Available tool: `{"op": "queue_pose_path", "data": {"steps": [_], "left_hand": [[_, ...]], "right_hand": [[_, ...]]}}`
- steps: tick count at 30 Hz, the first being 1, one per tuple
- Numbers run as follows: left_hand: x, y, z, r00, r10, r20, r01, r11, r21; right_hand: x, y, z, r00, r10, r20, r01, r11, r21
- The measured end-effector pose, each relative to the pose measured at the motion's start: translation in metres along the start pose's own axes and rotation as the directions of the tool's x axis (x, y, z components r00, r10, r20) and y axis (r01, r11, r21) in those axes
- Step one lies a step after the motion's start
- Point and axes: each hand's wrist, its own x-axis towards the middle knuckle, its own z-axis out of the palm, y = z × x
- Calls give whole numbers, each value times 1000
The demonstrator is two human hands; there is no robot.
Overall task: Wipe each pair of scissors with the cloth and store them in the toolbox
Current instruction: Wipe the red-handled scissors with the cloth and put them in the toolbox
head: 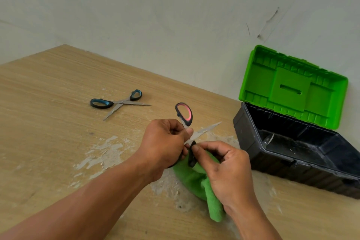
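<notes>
The left hand [165, 142] is clenched around the red-handled scissors [184, 114] near the pivot, holding them above the table [48, 103]. The right hand [228, 167] pinches the green cloth [196, 179] against the lower black handle. These scissors are spread open, with one bare blade [210, 127] pointing toward two o'clock.

That open blade is the main hazard. If the cloth slides up over the edge with the fingers behind it, the steel could nick them. The left thumb sits close to the pivot, so a sudden closing would trap it.

The toolbox [245, 128] stands open at three o'clock of the hands, its lid [290, 85] tipped back against the wall. Scissors carried there open could catch on its rim. Something metallic glints inside, possibly another blade, but it is too dim to say.

The blue-handled scissors [116, 102] lie splayed at ten o'clock, well apart from the hands. Reaching for them carelessly risks grabbing a blade.
</notes>
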Motion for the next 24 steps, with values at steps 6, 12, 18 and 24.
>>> {"op": "queue_pose_path", "data": {"steps": [6,12,18,24], "left_hand": [[14,13,-23,993,-13,-118,11,1000,-14],[11,6,-12,997,-35,-69,37,999,35],[12,4,-11,991,-96,-97,97,995,5],[12,5,-11,993,-80,-86,82,996,19]], "right_hand": [[-5,7,-35,997,15,78,1,979,-205],[-3,7,-25,921,-322,-219,271,934,-233],[-14,21,-4,872,-352,341,471,793,-386],[-6,23,2,864,-489,119,489,762,-424]]}}
